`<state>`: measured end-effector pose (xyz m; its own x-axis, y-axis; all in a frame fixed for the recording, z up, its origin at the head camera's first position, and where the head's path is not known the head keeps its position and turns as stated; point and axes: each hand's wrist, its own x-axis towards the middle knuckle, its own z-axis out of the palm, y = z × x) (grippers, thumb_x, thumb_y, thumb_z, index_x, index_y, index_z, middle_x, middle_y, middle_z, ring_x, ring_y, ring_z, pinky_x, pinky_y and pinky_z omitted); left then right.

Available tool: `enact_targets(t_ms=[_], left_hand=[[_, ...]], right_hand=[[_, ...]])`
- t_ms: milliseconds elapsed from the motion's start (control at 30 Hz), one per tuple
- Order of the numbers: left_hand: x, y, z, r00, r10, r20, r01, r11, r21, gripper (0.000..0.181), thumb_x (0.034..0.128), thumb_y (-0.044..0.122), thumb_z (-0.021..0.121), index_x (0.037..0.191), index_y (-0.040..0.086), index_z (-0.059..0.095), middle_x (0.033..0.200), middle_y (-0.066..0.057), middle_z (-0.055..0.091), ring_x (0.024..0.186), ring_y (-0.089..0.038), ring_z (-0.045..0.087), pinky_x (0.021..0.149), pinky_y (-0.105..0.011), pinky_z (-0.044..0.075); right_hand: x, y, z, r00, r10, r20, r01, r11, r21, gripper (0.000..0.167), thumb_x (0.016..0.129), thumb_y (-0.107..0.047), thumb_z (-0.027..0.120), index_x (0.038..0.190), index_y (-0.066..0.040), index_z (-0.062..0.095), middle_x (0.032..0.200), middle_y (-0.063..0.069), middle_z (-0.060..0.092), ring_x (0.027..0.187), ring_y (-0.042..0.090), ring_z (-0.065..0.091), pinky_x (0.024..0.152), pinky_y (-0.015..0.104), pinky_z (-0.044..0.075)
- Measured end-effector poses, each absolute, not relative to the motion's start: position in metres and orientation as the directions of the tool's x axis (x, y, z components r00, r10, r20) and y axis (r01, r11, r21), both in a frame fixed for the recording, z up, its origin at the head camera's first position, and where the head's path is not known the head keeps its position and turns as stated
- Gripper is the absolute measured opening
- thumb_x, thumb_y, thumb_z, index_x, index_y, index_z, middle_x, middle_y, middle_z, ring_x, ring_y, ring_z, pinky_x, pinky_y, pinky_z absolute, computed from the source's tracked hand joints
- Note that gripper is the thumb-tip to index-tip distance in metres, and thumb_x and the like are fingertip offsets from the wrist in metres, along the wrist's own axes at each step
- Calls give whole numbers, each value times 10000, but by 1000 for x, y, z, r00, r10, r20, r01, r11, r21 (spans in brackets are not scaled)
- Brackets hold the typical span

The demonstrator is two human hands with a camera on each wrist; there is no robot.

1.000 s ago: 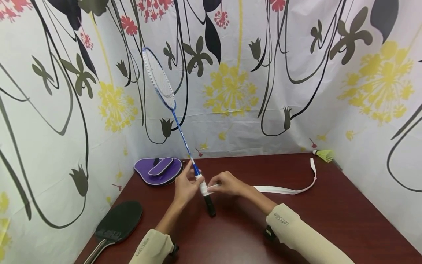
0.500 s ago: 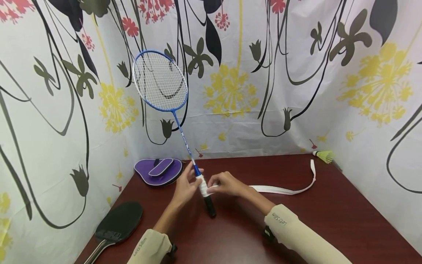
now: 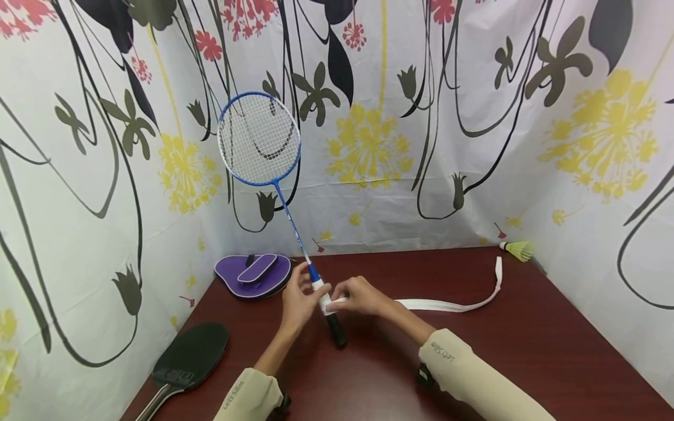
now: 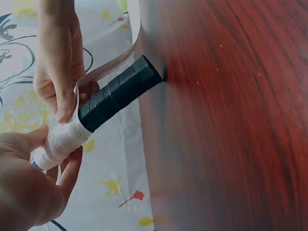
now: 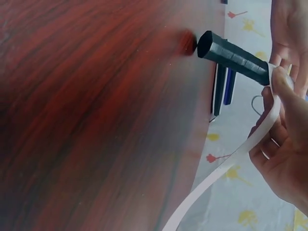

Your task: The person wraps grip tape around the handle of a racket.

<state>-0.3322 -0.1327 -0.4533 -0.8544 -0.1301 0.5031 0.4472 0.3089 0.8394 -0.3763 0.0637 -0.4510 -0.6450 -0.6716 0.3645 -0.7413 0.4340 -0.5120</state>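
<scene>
Between my worktop's (image 3: 532,327) side edges, my left hand (image 3: 299,303) grips a racket (image 3: 284,203), my right hand (image 3: 360,296) pinches white tape (image 3: 433,304). I'm likely winding it; next needs snug turns.

Badminton racket (image 3: 260,138): turned about its long axis; head, nearly edge-on a second ago, now displays a broad, almost round string face, its top slightly lower.

Left hand (image 3: 300,301): thumb now extends farther across the white wrap (image 4: 65,139).

Right sleeve (image 3: 468,362): shifted slightly leftward.

Left sleeve (image 3: 253,392): shifted slightly rightward.
</scene>
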Motion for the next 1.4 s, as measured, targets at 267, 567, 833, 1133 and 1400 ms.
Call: enact_targets(t_ms=[267, 567, 833, 1133, 1400], left_hand=[[-331, -134, -450, -817, -123, 563, 527, 233, 817, 708, 797, -49, 865, 1440, -3, 571, 1027, -217, 766, 883, -358, 759, 820, -359, 617], [-330, -137, -449, -832, -68, 551, 526, 218, 822, 722, 846, -169, 741, 1500, -98, 444, 1136, -330, 707, 1013, -484, 714, 880, -497, 592], [-328, -138, -451, -884, -39, 466, 461, 98, 882, 691, 912, -167, 661, 1535, 9, 421, 1242, -292, 683, 1045, -470, 712, 881, -351, 606], [-328, -138, -459, -868, -125, 480, 422, 322, 847, 630, 920, 57, 773, 1478, 154, 497, 1275, -103, 728, 1011, -240, 692, 868, -297, 518], [-329, -134, -459, -837, -235, 495, 404, 344, 848, 718, 807, 162, 916, 1441, 127, 583, 1122, -105, 753, 896, -228, 718, 769, -276, 575]], right_hand=[[-375, 70, -445, -605, -697, 384, -763, 371, -529, 88, 921, -256, 816, 935, -169, 822, 853, -128, 767, 769, -9, 659, 701, 208, 559], [-376, 68, -448, -607, -702, 373, -756, 364, -545, 75, 928, -239, 808, 957, -171, 818, 883, -128, 769, 807, -10, 659, 732, 202, 561], [-375, 64, -451, -582, -738, 340, -769, 366, -524, 193, 984, -228, 744, 1100, -86, 804, 1016, -11, 793, 842, -5, 654, 754, 202, 553], [-370, 59, -448, -606, -722, 333, -770, 428, -474, 183, 979, -268, 745, 1087, -127, 789, 993, -52, 770, 837, 30, 609, 757, 233, 500], [-370, 57, -449, -661, -659, 359, -740, 495, -454, 165, 909, -348, 820, 977, -199, 799, 917, -98, 755, 740, 44, 551, 666, 226, 468]])
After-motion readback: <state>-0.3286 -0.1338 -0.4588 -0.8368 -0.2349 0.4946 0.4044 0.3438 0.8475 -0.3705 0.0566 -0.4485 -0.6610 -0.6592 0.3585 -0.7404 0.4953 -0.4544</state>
